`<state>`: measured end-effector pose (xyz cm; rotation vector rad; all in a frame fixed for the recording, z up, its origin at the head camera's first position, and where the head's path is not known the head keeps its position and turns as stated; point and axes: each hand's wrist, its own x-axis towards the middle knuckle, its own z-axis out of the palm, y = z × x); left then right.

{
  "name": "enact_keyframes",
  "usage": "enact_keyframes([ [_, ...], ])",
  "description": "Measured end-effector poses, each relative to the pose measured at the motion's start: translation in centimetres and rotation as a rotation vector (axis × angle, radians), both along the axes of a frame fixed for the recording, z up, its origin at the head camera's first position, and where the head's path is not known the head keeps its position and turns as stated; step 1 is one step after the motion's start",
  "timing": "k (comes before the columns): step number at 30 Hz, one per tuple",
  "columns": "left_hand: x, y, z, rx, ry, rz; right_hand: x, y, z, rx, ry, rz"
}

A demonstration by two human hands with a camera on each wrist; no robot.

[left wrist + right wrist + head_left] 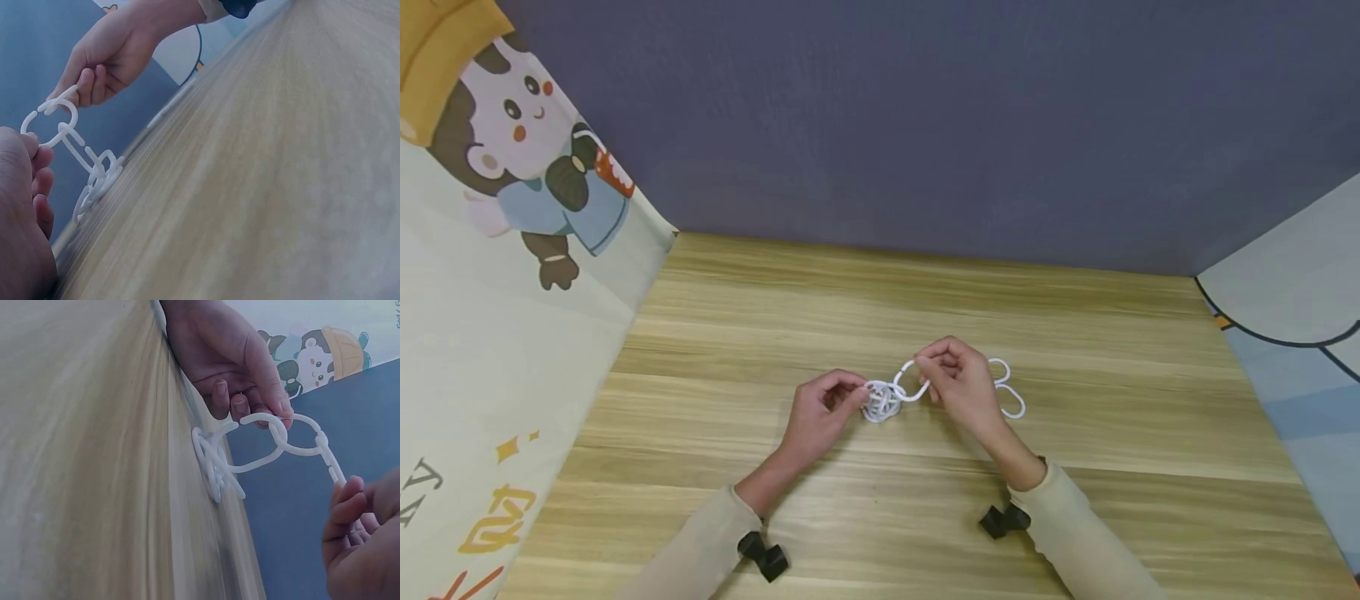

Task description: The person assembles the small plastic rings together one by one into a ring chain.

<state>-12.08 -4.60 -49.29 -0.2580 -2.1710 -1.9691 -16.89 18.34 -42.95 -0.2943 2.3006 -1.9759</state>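
My left hand (820, 408) pinches a white plastic ring link between thumb and forefinger, at the left of a small heap of white links (881, 403). My right hand (966, 387) pinches another white link (334, 464), hooked through the ring (299, 450) at the left fingertips. Both of these are held up off the table. A further open-ended link (259, 465) hangs from the left-held ring and slopes down to the heap, as the right wrist view shows. In the left wrist view the heaped links (100, 172) lie jumbled on the tabletop.
More white links (1022, 409) lie on the table just right of my right hand. The wood-grain table (760, 317) meets a dark blue wall (925, 125) at the back. Cartoon-printed panels stand left (595, 333) and right (1300, 392). Black wrist straps show at both sleeves.
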Motion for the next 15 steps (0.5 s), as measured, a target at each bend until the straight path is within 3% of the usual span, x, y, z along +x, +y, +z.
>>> enact_keyframes([
  [9,-0.4,0.4,0.0,0.024,0.001,0.020,-0.1,1.1,-0.1,-0.035,0.041,-0.005],
  [15,-0.4,0.3,0.2,0.000,-0.023,0.011,0.4,1.4,0.0,-0.085,-0.031,0.021],
])
